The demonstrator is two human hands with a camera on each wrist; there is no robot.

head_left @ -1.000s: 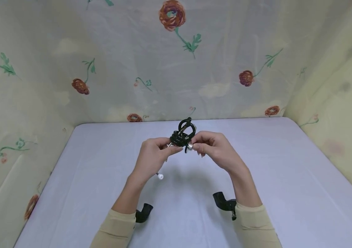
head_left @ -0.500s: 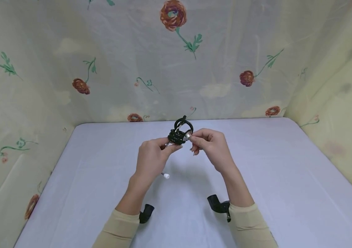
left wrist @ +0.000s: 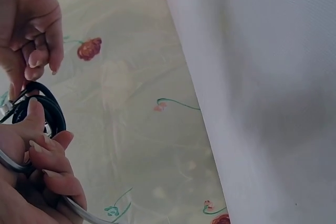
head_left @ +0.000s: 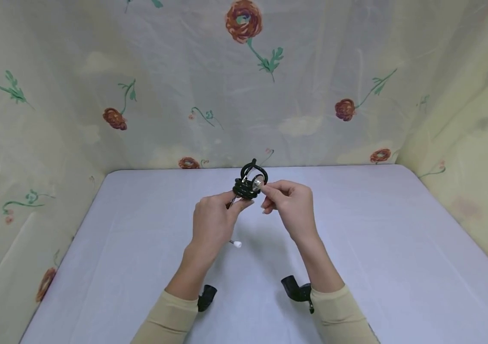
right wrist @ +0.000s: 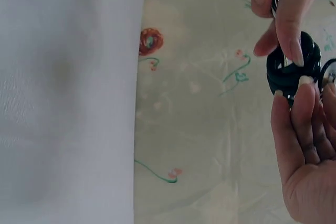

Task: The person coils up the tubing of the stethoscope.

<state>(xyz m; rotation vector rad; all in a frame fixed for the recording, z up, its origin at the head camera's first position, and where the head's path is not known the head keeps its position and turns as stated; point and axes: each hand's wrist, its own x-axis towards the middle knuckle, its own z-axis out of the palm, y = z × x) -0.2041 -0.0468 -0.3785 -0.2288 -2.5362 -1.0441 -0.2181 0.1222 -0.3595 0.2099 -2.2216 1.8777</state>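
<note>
A stethoscope (head_left: pixel 244 190), its black tubing wound in a tight coil, is held above the table. My left hand (head_left: pixel 212 222) grips the coil and the metal ear tubes between thumb and fingers. A white ear tip (head_left: pixel 237 244) sticks out beneath that hand. With thumb and forefinger my right hand (head_left: pixel 292 208) pinches the silver chest piece (head_left: pixel 257 183) at the coil's right side. Fingers hide part of the coil (right wrist: pixel 286 80) in the right wrist view. A grey metal tube (left wrist: pixel 84 213) runs out below my left hand in the left wrist view.
A white-covered table (head_left: pixel 140 248) lies under both hands. Flower-printed sheeting (head_left: pixel 162 71) rises behind it and on both sides. Black curved pieces (head_left: pixel 297 289) are attached by both wrists, near the beige sleeves (head_left: pixel 342 313).
My right hand has brought the chest piece up from below the coil to its right side. The left hand has tilted slightly, and the white ear tip has shifted right.
</note>
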